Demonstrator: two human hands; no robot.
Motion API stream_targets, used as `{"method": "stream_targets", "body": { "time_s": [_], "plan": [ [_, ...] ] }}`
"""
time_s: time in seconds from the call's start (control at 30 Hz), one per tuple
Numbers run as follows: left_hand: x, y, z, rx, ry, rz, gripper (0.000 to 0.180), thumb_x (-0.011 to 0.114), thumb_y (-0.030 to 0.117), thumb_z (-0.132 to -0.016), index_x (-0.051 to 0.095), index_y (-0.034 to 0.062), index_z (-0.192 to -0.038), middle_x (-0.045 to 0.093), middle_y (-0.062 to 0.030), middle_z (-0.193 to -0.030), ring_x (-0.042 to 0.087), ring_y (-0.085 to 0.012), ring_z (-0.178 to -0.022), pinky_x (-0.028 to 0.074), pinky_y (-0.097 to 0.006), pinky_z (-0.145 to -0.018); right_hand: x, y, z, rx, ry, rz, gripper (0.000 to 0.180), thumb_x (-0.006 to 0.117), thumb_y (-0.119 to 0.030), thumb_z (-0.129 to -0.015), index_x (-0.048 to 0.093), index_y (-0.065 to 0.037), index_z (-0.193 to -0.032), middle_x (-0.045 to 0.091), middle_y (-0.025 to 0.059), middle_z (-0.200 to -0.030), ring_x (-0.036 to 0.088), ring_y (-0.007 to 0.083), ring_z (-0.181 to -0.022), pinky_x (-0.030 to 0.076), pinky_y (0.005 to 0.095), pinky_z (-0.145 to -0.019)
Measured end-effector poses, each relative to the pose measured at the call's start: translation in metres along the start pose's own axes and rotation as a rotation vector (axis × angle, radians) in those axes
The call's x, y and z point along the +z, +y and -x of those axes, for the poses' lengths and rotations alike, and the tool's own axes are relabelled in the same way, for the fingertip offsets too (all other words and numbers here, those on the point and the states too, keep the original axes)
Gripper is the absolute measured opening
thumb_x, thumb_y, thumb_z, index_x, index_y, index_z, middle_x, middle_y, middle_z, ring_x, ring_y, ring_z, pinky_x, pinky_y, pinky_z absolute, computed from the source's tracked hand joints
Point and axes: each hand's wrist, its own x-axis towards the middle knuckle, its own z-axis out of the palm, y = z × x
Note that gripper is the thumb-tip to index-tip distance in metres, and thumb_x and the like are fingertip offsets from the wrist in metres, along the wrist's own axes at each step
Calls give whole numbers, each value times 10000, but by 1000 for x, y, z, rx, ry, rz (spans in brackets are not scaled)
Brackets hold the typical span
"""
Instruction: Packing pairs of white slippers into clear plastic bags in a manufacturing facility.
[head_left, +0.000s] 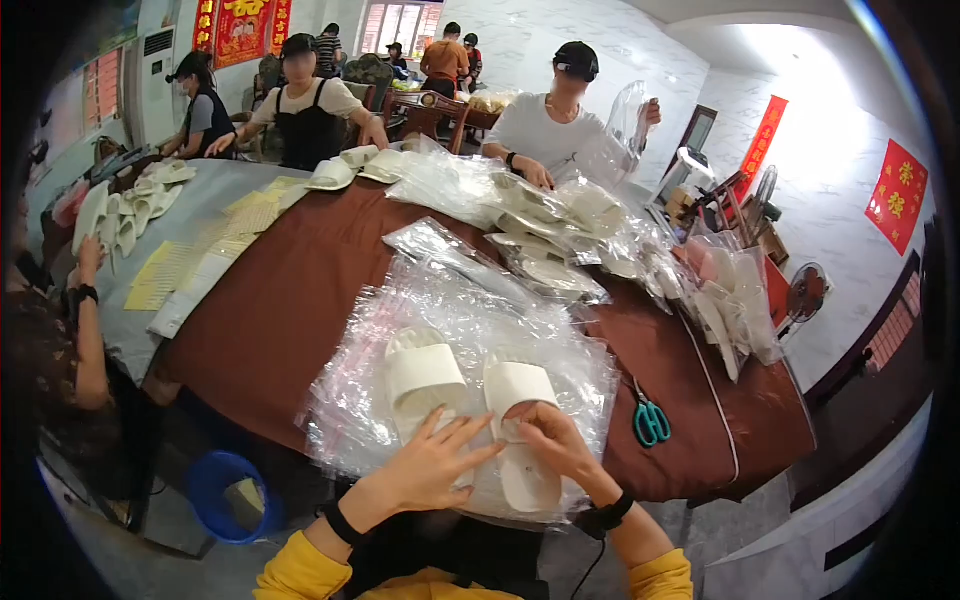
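Two white slide slippers lie side by side, toes away from me, on a pile of clear plastic bags [350, 390]. My left hand [432, 468] is over the heel part of the left slipper [425, 368], fingers stretched and apart. At the right slipper [523, 382], my right hand [558, 440] has its fingers curled by the opening behind the strap. The fingertips there are partly hidden, and the slipper's heel shows below them.
Teal-handled scissors [650, 422] lie to the right on the brown tablecloth [270, 300]. Bagged slippers [545, 262] are heaped beyond the pile. Yellow printed sheets [165, 272] and loose slippers [140, 205] are at the left. A blue bin [228, 500] stands on the floor. Several people work around.
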Motion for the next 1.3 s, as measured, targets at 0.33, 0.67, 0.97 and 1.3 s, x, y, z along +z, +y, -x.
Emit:
{"method": "stream_targets", "body": {
  "time_s": [0.33,0.67,0.97,1.3],
  "plan": [
    [-22,1,16,125,62,136,647,708,279,-799,497,119,-1389,378,-162,-1500,502,-315,-1266,332,-504,-1103,0,-40,-1,115,25,17,44,572,-21,-937,571,15,-911,643,63,-949,616,117,-871,513,271,-764],
    [-48,67,23,9,327,748,326,707,56,-842,646,75,-1162,663,-95,-1074,647,-279,-905,522,-358,-758,39,-186,68,-227,61,611,167,760,-3,-747,680,-41,-888,620,103,-837,638,242,-709,507,328,-614],
    [-45,35,46,-112,431,568,131,744,71,-805,674,64,-916,667,-68,-912,642,-266,-810,523,-355,-711,-21,-196,126,-135,644,792,54,664,-6,-798,636,-30,-838,599,99,-854,551,200,-680,433,302,-620],
    [-59,45,76,-13,473,341,165,759,8,-746,652,46,-866,658,-86,-870,633,-271,-763,511,-357,-685,-23,-137,64,-342,250,1285,228,689,-16,-737,686,-81,-955,561,48,-958,575,236,-852,467,364,-707]
  ]
}}
